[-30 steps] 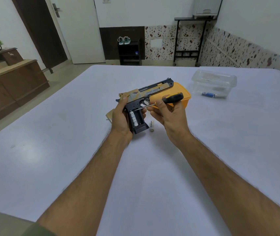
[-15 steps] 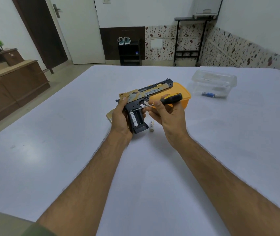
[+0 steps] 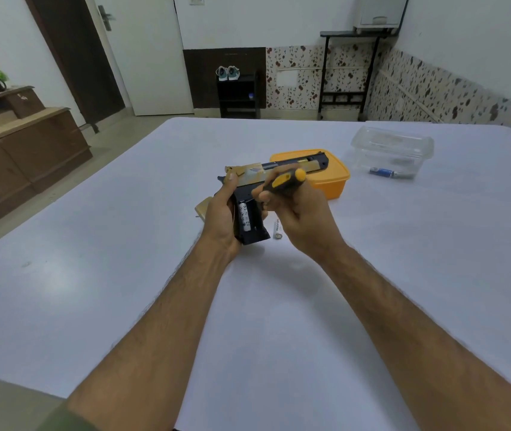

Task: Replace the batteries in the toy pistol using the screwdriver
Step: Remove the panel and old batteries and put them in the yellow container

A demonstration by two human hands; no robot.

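Toy pistol held open-side up, screwdriver poised over its grip.

Your left hand (image 3: 221,217) grips the toy pistol (image 3: 249,209) above the table (image 3: 92,275) so the battery (image 3: 244,217) faces you; your right hand (image 3: 299,216) holds the screwdriver (image 3: 285,180), angled toward the compartment.

Matt black plastic pistol (image 3: 252,227) grip, gold-printed slide. Glossy black-and-yellow plastic screwdriver (image 3: 285,181) handle. Clear glossy plastic box (image 3: 392,144), upper right; opaque orange plastic tub (image 3: 332,181). Smooth, faintly sheened white desk (image 3: 92,275). Brown wood cabinet (image 3: 15,157), left.
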